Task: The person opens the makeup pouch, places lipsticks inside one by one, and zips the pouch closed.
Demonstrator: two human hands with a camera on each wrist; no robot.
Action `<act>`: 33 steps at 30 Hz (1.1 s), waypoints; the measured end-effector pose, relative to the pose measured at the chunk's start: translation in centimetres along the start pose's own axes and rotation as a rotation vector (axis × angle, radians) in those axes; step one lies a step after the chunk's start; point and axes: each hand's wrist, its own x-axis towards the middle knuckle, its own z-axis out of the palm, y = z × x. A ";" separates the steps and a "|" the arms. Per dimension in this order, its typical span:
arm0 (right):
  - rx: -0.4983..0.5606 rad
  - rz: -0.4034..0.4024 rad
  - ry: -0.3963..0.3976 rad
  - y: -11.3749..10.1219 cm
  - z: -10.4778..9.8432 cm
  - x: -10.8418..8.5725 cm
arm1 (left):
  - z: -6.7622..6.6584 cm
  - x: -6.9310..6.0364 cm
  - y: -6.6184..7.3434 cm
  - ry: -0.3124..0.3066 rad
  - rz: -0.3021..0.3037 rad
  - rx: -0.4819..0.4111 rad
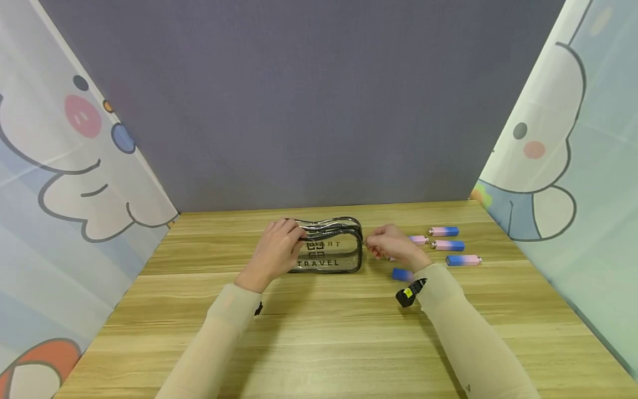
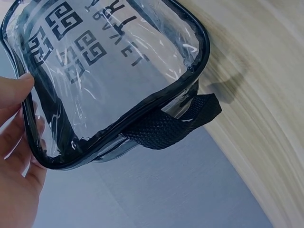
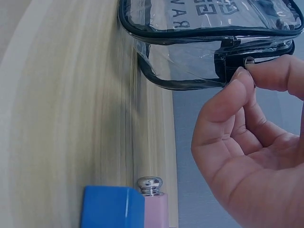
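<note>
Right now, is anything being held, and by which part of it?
Yes, the clear bag: the left grip holds its black-trimmed edge, and the right grip pinches what looks like its zipper pull at one end.

On my head feed I get a wood-grain counter (image 1: 319, 349), yellow-brown, grain running sideways. Plain dark grey backdrop (image 1: 309, 100) upright behind it. Pale printed left curtain (image 1: 20, 233): white cartoon figure, pink snout, orange-red patch low down. Right curtain (image 1: 603, 288): another white figure. I see soft shadows on the wood.
</note>
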 end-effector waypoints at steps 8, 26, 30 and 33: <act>-0.029 0.010 0.012 0.3 0.3 0.2 | 0.5 -0.3 -0.1 0.065 0.017 -0.004; -0.010 0.022 0.019 0.5 0.5 0.2 | 1.1 -0.8 0.4 0.167 -0.023 -0.040; -0.037 0.005 0.034 0.5 0.5 0.0 | 1.1 -0.8 0.4 0.160 -0.029 -0.048; -0.076 -0.018 0.042 0.4 0.4 -0.2 | 1.0 -0.8 0.4 0.154 -0.033 -0.055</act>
